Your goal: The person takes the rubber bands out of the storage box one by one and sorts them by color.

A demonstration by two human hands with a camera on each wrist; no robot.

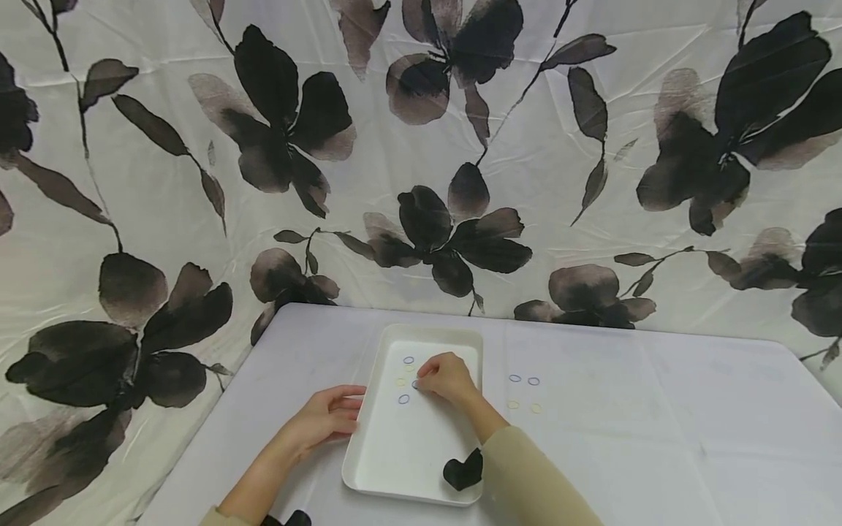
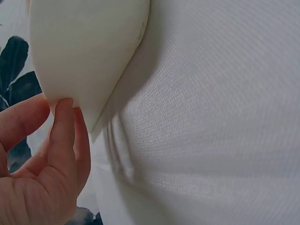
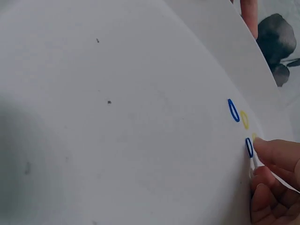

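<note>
White and shallow, an oblong tray [image 1: 395, 453] rests toward the left edge of a white-covered table [image 1: 625, 424], before a cloth backdrop [image 1: 283, 139] printed with dark flowers. Inside, toward the tray's far edge, lie five thin rings: a far blue ring [image 1: 409, 360], two pale yellow rings [image 1: 400, 383], a near blue ring [image 1: 404, 399] and a middle blue ring [image 1: 416, 384] at the fingertips of a person's right hand [image 1: 447, 376]. That hand's thumb and fingers are drawn close together; whether they pinch the middle blue ring or merely touch it cannot be told. The left hand [image 1: 319, 420] touches the tray's left edge, fingers slightly bent and apart, closed around nothing. On the table, off the tray's right edge, two outer blue rings [image 1: 515, 378] lie beyond two outer yellow rings [image 1: 513, 405].

With the rings so near one another, a fingertip could nudge a neighbour askew. Something so slight could also slip from the fingers, and a push from the left hand could shift the tray.

The right hand partly hides a yellow ring in the right wrist view, and yellow shows faintly against white. The right sleeve [image 1: 539, 475] covers part of the tray's right edge; a black object [image 1: 463, 470] beside it is hard to identify.
</note>
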